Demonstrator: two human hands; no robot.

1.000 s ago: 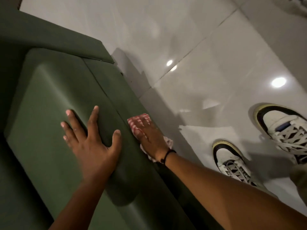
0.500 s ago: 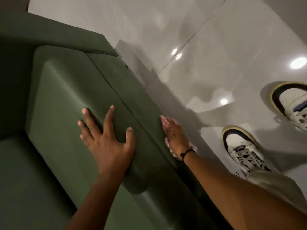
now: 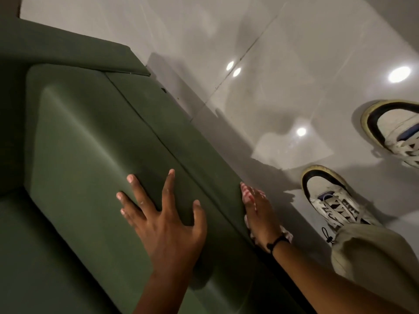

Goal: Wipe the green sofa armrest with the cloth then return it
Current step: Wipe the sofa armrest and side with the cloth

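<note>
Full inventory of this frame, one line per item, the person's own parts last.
sofa armrest: 1, green, left half of view, running diagonally.
cloth: 1, pink-and-white pattern, mostly hidden under the right hand on the armrest's outer side.
floor: glossy pale grey tiles, right and top, showing light reflections.
shoes: 2, white with black trim and yellowish soles, on the floor at right.
trouser leg: 1, beige, lower right.
wristband: 1, black, right wrist.
left hand: spread flat on the armrest top.
right hand: pressing the cloth against the armrest side.
</note>
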